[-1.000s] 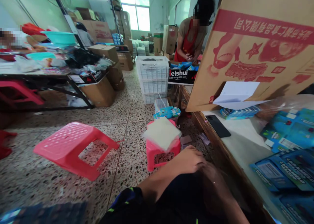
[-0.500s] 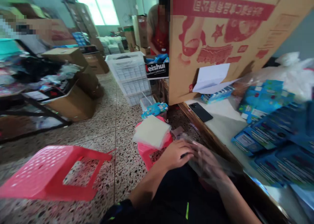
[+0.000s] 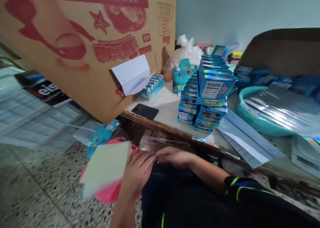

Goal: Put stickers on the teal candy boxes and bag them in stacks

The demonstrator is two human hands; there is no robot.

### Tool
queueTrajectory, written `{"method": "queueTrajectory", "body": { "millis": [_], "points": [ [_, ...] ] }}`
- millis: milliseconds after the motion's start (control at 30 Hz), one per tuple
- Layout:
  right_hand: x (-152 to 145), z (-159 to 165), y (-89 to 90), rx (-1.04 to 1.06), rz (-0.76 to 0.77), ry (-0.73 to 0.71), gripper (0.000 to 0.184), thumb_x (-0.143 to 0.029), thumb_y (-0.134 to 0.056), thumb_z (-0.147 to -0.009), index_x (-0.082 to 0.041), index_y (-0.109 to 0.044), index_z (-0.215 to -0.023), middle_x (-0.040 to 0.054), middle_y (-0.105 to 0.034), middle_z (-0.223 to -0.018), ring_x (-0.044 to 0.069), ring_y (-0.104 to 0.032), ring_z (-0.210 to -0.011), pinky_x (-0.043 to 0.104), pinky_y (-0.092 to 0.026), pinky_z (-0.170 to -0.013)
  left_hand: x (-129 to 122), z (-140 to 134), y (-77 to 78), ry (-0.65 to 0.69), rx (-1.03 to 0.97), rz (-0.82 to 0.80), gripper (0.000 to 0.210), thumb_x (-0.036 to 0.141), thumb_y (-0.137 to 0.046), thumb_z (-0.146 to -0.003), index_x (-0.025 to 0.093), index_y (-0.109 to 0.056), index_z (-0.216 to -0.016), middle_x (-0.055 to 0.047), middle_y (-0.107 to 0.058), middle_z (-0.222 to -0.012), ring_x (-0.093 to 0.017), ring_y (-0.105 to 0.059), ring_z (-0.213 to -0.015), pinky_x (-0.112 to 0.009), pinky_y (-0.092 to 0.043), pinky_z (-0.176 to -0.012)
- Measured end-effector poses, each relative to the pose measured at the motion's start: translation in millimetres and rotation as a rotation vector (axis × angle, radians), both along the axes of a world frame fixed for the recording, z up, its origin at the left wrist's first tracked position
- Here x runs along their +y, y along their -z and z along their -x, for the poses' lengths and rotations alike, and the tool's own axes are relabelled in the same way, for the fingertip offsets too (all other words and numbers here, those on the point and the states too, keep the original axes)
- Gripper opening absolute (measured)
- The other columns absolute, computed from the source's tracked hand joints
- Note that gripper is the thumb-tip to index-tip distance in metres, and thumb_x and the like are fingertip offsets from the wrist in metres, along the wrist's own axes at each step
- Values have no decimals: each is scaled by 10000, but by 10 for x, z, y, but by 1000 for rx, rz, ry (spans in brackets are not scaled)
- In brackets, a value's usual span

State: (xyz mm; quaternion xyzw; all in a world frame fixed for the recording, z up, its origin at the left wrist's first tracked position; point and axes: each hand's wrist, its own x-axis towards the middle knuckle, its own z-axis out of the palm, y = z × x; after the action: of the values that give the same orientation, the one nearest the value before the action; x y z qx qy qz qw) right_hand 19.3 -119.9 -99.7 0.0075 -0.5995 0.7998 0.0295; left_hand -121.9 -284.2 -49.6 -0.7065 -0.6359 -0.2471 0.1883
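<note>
Above my lap, my left hand point(image 3: 138, 169) and my right hand point(image 3: 173, 155) meet at the fingertips. Between and just beyond them lies a clear plastic bag point(image 3: 165, 142), thin and shiny, and the fingers of both hands are closed on its near edge. The exact grip is partly hidden by my knuckles. To the left of my left hand, a stack of pale, flat sheets point(image 3: 108, 163) rests on a red plastic stool point(image 3: 108, 192). Blue printed cartons point(image 3: 103, 134) lie just behind that stack.
On the table point(image 3: 167, 109) are a black phone point(image 3: 145, 111), stacked blue candy boxes point(image 3: 210, 94), a folded white paper point(image 3: 247, 138) and a teal basin point(image 3: 270, 124) of shiny film. A big cardboard box point(image 3: 82, 54) stands at the back left. A white crate point(image 3: 37, 111) is at left.
My view has swung right, bringing the box stacks and teal basin into sight. My right hand has drawn in toward my left, and the plastic bag now lies across the front of both.
</note>
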Motion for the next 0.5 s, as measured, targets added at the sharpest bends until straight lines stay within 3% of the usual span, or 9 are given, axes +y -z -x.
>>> {"method": "queueTrajectory", "body": {
  "millis": [133,300,400,500],
  "points": [
    [146,-213,-226,-38,-151,160,495,-607,-669,-926,-203,-783,-1188,43,-778,-1180,238,-667,-1180,407,-476,-1097,18,213,54,6,-26,-71,238,84,-589,-952,228,-747,-1056,-25,-786,-1001,-198,-722,-928,-416,-501,-1061],
    [402,-928,-855,83,-264,268,340,-427,-643,-997,-207,-776,-1219,83,-757,-1277,210,-686,-1193,380,-507,-1077,-52,452,-40,-9,-91,-254,240,50,-675,-871,217,-761,-1021,-17,-773,-964,-170,-735,-867,-377,-571,-1037],
    [494,-1276,-1180,251,25,392,299,-419,-636,-1000,-236,-785,-1183,79,-767,-1234,212,-726,-1128,356,-589,-957,-112,543,-230,-25,-28,-287,182,85,-702,-880,210,-759,-999,-10,-768,-942,-158,-736,-858,-341,-588,-1020],
    [534,-1307,-1348,306,407,436,520,-616,-514,-1011,-214,-745,-1246,92,-720,-1350,238,-701,-1209,386,-620,-936,-177,663,-470,-21,-37,-253,119,149,-705,-893,222,-770,-960,-10,-780,-933,-167,-739,-852,-328,-599,-974]
  ]
}}
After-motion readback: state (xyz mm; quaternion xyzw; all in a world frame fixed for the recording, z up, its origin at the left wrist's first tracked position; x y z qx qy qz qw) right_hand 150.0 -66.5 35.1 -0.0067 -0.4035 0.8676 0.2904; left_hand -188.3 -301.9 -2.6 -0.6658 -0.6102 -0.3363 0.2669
